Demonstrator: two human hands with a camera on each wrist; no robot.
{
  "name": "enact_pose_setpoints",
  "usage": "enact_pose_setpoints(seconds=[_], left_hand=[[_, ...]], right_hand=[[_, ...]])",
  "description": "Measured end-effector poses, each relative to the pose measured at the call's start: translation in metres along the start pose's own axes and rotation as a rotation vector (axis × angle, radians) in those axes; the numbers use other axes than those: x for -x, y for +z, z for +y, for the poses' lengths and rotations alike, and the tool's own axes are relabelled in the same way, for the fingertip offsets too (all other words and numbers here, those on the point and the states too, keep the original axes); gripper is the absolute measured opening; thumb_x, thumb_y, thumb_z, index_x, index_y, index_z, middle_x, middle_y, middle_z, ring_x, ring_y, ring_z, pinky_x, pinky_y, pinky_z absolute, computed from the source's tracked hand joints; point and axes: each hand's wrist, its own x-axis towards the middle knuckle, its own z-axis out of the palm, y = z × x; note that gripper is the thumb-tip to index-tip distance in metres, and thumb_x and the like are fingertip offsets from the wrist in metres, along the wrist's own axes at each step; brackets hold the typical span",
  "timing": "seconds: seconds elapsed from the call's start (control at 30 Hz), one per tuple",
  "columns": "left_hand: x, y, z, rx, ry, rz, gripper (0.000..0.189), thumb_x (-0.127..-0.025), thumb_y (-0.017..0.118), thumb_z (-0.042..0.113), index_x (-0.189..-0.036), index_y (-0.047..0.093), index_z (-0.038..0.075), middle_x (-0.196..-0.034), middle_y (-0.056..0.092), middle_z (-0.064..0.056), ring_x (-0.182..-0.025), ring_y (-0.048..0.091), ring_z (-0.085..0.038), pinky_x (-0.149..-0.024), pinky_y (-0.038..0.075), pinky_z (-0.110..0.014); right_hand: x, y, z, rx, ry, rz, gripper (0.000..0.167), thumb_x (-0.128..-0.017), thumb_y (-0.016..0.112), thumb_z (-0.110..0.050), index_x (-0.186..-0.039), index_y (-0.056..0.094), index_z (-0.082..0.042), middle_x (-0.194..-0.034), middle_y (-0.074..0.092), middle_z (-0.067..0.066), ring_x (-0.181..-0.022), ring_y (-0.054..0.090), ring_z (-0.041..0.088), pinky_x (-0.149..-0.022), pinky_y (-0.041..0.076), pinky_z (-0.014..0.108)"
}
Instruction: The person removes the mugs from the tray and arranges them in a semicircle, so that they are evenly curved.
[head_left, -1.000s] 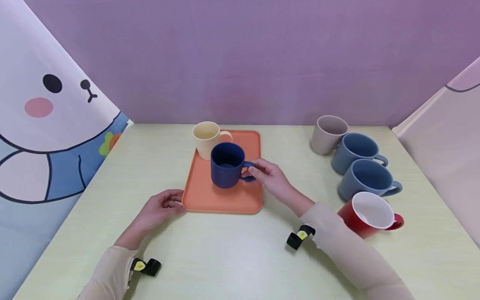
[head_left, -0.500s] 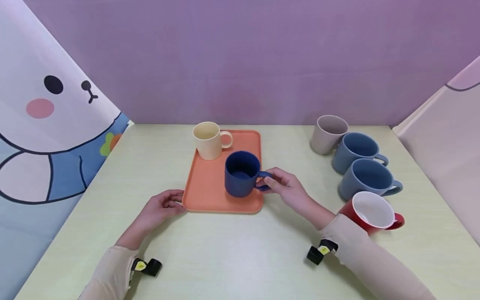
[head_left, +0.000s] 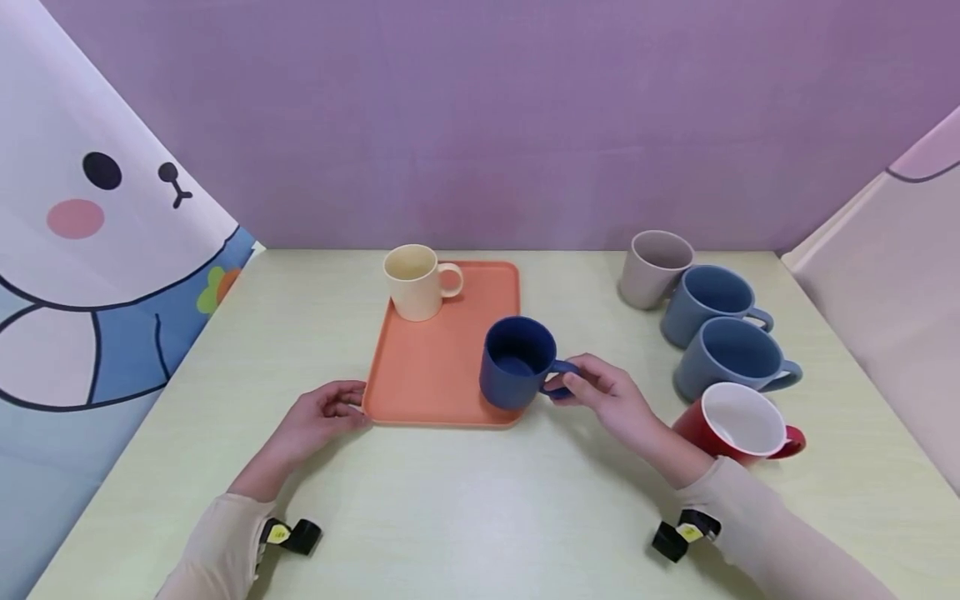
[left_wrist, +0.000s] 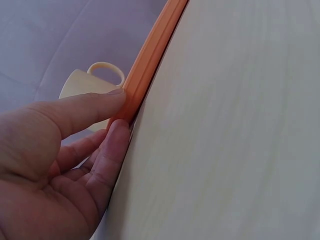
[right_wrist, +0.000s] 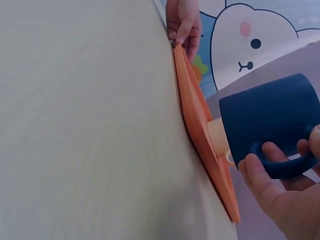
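In the head view my right hand (head_left: 611,402) grips the handle of a dark blue mug (head_left: 513,367). The mug is upright over the near right corner of an orange rectangular tray (head_left: 427,375). From the right wrist, the blue mug (right_wrist: 272,117) appears raised off the tray (right_wrist: 197,112), fingers and thumb around its handle. My left hand (head_left: 318,423) holds the tray's near left corner; the left wrist view shows the thumb and a finger against the tray edge (left_wrist: 150,60). A cream mug (head_left: 416,287) stands at the tray's far left corner, its handle to the right.
Along the table's right side stand a greyish-lilac cup (head_left: 651,275), two grey-blue mugs (head_left: 708,304) and a red mug (head_left: 731,429) with a white inside. The red mug is close to my right forearm. A purple backdrop (head_left: 480,125) rises behind the table.
My right hand has carried the dark blue mug rightward and nearer, from the tray's middle to its near right corner. The cream mug's handle is now uncovered. My left hand and the tray stay put.
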Motion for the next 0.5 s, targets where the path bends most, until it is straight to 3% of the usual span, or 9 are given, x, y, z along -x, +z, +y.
enact_pose_setpoints(seconds=[0.5], left_hand=[[-0.001,0.0,-0.002,0.015,0.007,-0.009,0.051,-0.088,0.071,-0.003,-0.134,0.049,-0.014,-0.113,0.063,-0.024,-0.086,0.065,-0.009,-0.077,0.052,-0.021]], right_hand=[[0.032,-0.015,-0.002,-0.052,-0.072,-0.018,0.019,-0.102,0.049,0.002,-0.114,0.055,0.016,-0.105,0.072,0.008,-0.098,0.071,0.017,-0.082,0.056,0.032]])
